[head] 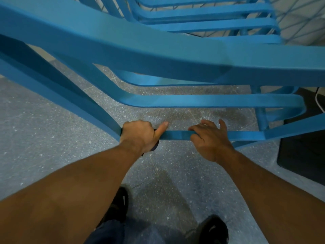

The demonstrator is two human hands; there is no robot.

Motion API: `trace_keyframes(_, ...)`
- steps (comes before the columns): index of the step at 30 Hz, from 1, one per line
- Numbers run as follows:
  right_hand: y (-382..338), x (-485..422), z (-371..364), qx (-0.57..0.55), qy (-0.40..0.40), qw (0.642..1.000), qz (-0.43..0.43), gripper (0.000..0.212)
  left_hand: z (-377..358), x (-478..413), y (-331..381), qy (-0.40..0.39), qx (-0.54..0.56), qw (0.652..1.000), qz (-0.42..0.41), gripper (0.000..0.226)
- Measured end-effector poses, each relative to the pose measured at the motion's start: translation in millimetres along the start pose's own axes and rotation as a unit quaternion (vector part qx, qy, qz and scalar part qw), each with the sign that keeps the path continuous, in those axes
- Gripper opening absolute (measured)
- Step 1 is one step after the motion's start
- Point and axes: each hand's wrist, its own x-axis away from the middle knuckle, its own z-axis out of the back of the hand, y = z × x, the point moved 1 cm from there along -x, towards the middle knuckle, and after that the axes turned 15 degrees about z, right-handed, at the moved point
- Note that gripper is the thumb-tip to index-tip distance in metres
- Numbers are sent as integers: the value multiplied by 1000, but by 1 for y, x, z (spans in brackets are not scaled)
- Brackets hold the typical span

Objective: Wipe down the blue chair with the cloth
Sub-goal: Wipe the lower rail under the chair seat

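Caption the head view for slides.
Left hand grips cloth on a slat of the blue chair; right hand rests on it.

A single wide-angle camera, worn on the person's head, looked forward and steeply down from close above the blue chair (158, 50), whose slats (207, 12) crossed the upper half of the frame, bowed by the lens. Both forearms (70, 191) stretched in from the bottom corners, the left hand (139, 134) and right hand (209, 140) near centre, with the speckled floor (44, 120) and black shoes (211, 229) below.
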Motion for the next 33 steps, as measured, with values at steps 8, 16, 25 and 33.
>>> trace_keyframes(8,0,1,0,2,4,1000,2,55,-49,34,-21,111,51,992,-41,78)
trace_keyframes(16,-1,1,1,-1,13,1000,1,55,-2,-13,4,-30,35,997,61,95)
trace_keyframes(25,-2,1,2,1,-1,1000,-1,55,-49,23,-33,120,20,983,-138,80)
trace_keyframes(33,-3,0,4,0,-10,1000,-3,55,-10,-2,23,35,-1,999,-25,92)
